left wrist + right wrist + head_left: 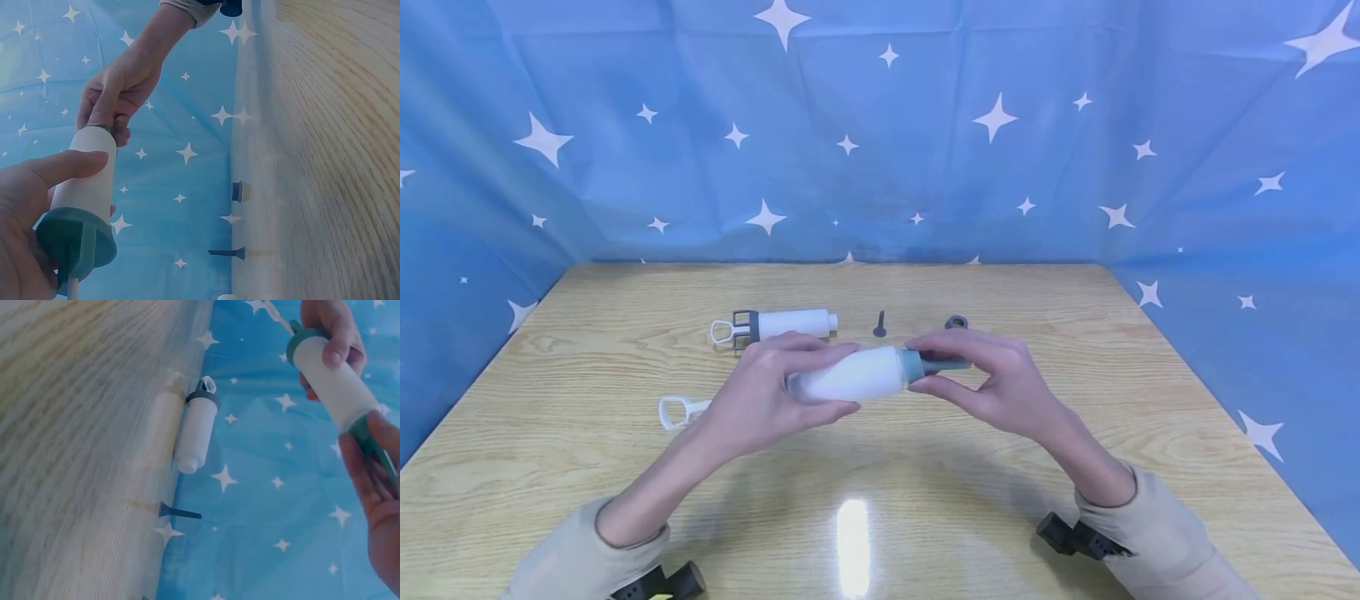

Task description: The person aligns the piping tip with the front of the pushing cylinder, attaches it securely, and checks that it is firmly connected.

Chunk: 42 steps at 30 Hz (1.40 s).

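A white decorating syringe (867, 373) is held level above the table between both hands. My left hand (767, 387) grips its barrel, thumb and fingers on opposite sides. At the other end, my right hand (988, 379) pinches the teal collar (912, 365), from which a narrow teal nozzle (953, 365) points right. A teal flanged cap (76, 237) closes the handle end in the left wrist view, with a white plunger rod (73, 289) coming out of it. The white loop handle (676, 411) shows left of my left hand. My left palm hides part of the cap in the head view.
Farther back on the wooden table (625, 350) lies a second white syringe (793, 322) with a dark grey cap and loop handle. To its right are a small dark nozzle (880, 325) and a dark ring (957, 322). A blue star-patterned curtain (850, 183) hangs behind.
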### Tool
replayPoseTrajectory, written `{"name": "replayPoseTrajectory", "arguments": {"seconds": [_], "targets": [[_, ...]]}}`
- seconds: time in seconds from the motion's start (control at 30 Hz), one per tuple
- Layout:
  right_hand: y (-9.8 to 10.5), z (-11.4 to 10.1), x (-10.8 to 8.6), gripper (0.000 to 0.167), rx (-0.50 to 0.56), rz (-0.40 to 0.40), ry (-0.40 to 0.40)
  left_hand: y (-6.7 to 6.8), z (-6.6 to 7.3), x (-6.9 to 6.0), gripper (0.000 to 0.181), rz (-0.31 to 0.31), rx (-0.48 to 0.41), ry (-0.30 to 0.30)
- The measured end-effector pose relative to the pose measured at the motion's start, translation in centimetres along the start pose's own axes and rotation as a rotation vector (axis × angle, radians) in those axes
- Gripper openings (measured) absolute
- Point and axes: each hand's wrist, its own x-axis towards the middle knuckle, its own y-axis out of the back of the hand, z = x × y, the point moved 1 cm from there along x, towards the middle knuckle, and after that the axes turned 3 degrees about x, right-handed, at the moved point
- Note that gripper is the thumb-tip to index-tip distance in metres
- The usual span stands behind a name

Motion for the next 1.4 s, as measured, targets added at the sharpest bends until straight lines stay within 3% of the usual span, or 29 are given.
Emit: {"name": "replayPoseTrajectory", "arguments": {"seconds": [0.27, 0.47, 0.67, 0.8, 1.17, 1.4], "targets": [[-0.24, 0.22, -0.26, 0.043, -0.010, 0.005, -0.087, -0.10, 0.38, 0.00, 0.050, 0.009, 0.049, -0.022], [-0.42, -0.05, -0.06, 0.038, 0.054, 0.022, -0.070, -0.11, 0.44, -0.02, 0.051, 0.012, 0.052, -0.021], [-0.05, -0.09, -0.01, 0.036, 0.105, -0.064, -0.069, -0.03, 0.18, -0.01, 0.051, 0.017, 0.076, -0.013], [0.11, 0.06, -0.04, 0.039, 0.080, -0.098, -0.082, 0.00, -0.01, -0.03, 0.051, 0.019, 0.089, -0.011], [0.03, 0.23, -0.17, 0.028, 0.015, -0.072, -0.116, -0.01, 0.00, -0.02, 0.052, 0.033, 0.104, -0.043], [-0.29, -0.09, -0.12, 0.029, 0.072, -0.033, -0.114, -0.10, 0.05, 0.00, 0.052, 0.024, 0.099, -0.056]]}}
